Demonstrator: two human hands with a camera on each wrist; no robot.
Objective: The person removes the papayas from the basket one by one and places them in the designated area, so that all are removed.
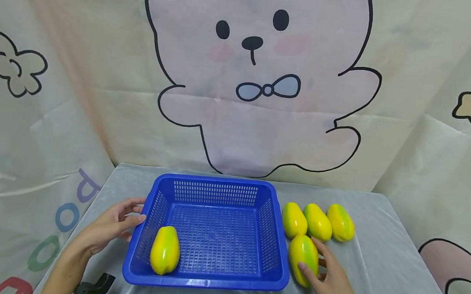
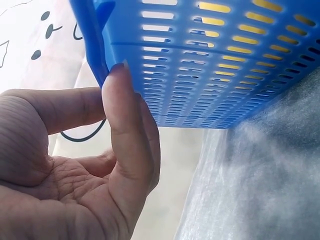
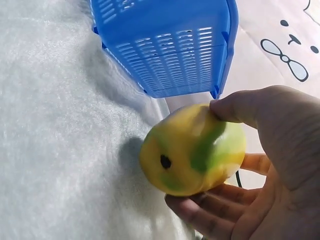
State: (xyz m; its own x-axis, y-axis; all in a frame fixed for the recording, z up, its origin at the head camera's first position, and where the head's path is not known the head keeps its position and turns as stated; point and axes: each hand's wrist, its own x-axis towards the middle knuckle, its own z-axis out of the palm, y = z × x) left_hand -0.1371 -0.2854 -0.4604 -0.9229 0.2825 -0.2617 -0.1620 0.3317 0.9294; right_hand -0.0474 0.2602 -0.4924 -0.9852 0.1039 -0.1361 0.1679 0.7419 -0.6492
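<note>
A blue plastic basket with slotted walls stands on the cloth-covered table. My left hand is at its left side, thumb and fingers pinching the rim, as the left wrist view shows up close. Inside the basket, near the front left corner, lies a glossy yellow-green papaya. To the right of the basket my right hand grips another papaya, thumb on one side and fingers on the other. In the right wrist view this papaya shows a dark spot at its end, close over the cloth.
Three more papayas, a left one, a middle one and a right one, lie in a row behind my right hand. Grey cloth covers the table. A curtain with a cartoon bear hangs behind it.
</note>
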